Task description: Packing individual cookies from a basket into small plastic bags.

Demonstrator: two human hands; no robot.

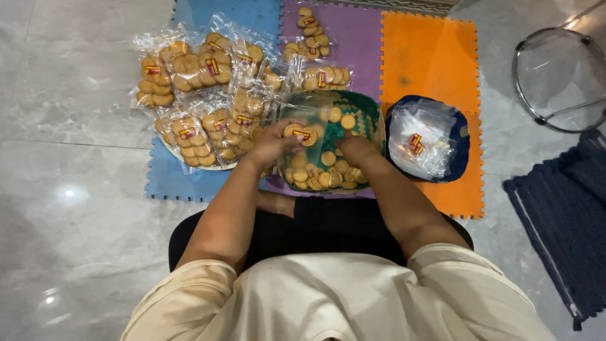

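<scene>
- Grey tile floor (76, 126) with coloured foam mats (429, 57).
- Left hand (274, 142) pinches a clear bag (303, 123) of biscuits over the green basket (369, 117); right hand (355, 150) curls among the loose biscuits (315, 177).
- Many filled packs (202, 95) piled left; empty bags (420, 142) wait right.

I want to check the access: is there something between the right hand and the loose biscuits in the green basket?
Nothing visible. The right hand is already inside the green basket, resting on the loose biscuits. The left hand holds a clear bag above them, beside it, not blocking.
</scene>
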